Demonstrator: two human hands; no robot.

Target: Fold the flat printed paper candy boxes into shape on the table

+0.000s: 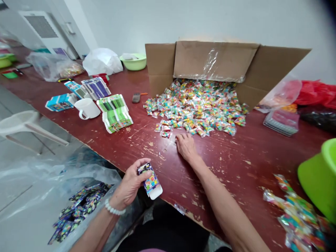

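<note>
My left hand (132, 182) grips a small dark purple candy box (150, 180) with colourful print, its white end flap (155, 192) sticking out toward the table edge. On the red table, my right hand (186, 146) rests with fingers curled down, just in front of a spread of small clear candy packets (199, 105). Its fingertips are mostly hidden, so whatever they pinch cannot be made out. The packets spill from a large cardboard box (215, 59) lying on its side. A few loose packets (166, 130) lie just left of my right fingers.
Flat green cartons (115, 113), purple cartons (96, 87), blue cartons (61, 102) and a white mug (87, 108) stand at left. Below the edge, a clear plastic bag (84, 175) holds several filled dark boxes. At right are a green basin (319, 178) and longer candy packets (296, 210).
</note>
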